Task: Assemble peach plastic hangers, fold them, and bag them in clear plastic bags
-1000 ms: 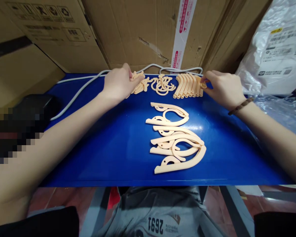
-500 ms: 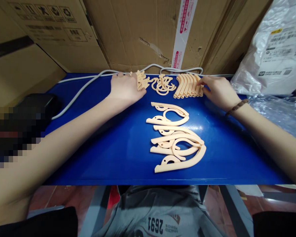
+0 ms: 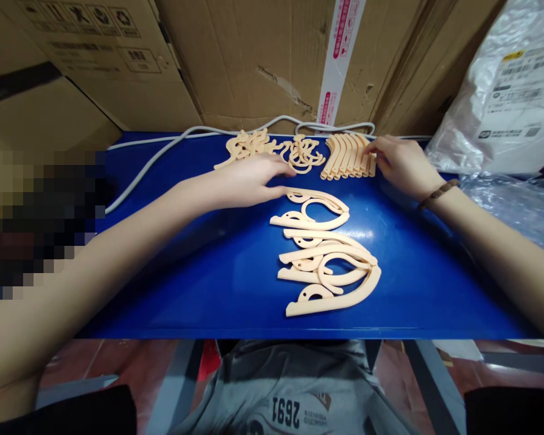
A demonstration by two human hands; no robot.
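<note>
My left hand [image 3: 258,180] is open, fingers apart and pointing right, beside the upper tip of a folded cream plastic hanger [image 3: 330,225]. Behind it lies a heap of cream pieces [image 3: 249,144]. A small pile of cream hooks [image 3: 303,154] sits right of that heap. My right hand [image 3: 396,163] has bent fingertips on the right end of a row of curved cream arms [image 3: 350,157]; whether it pinches one cannot be made out. More folded hangers [image 3: 353,296] overlap nearer the front edge.
The blue table [image 3: 199,284] backs onto cardboard boxes [image 3: 254,60]. A white cable [image 3: 149,163] runs along the rear. Plastic-wrapped packages [image 3: 503,109] stand at the right. A pixelated dark object [image 3: 40,223] is at the left.
My left hand has moved right and slightly toward me, off the heap of pieces, and its fingers are now spread. My right hand has stayed by the row of arms.
</note>
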